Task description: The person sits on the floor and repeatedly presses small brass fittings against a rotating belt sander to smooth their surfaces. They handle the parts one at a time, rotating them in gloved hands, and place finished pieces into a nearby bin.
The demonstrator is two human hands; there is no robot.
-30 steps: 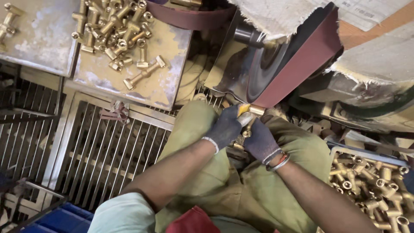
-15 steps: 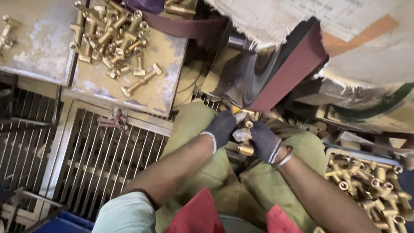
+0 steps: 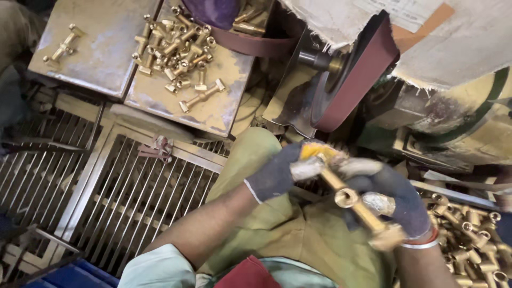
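Both my gloved hands hold one long brass fitting (image 3: pixel 349 198) over my lap. My left hand (image 3: pixel 277 173) grips its upper end, near a yellow-tipped part. My right hand (image 3: pixel 392 200) wraps the lower part, with the brass end sticking out past the wrist bangles. The fitting lies diagonally, with a round socket facing up at its middle. It is held apart from the maroon sanding belt (image 3: pixel 354 85), which runs over a wheel just above my hands.
A pile of brass fittings (image 3: pixel 178 45) lies on a metal tray (image 3: pixel 224 114) at upper left; a second tray (image 3: pixel 101 58) holds a few more. A bin of brass fittings (image 3: pixel 472 234) sits at right. Metal grating (image 3: pixel 122 197) is at lower left.
My hands have drawn the brass fitting down and away from the sanding belt, toward my lap, and turned it so its length shows. The view has shifted closer.
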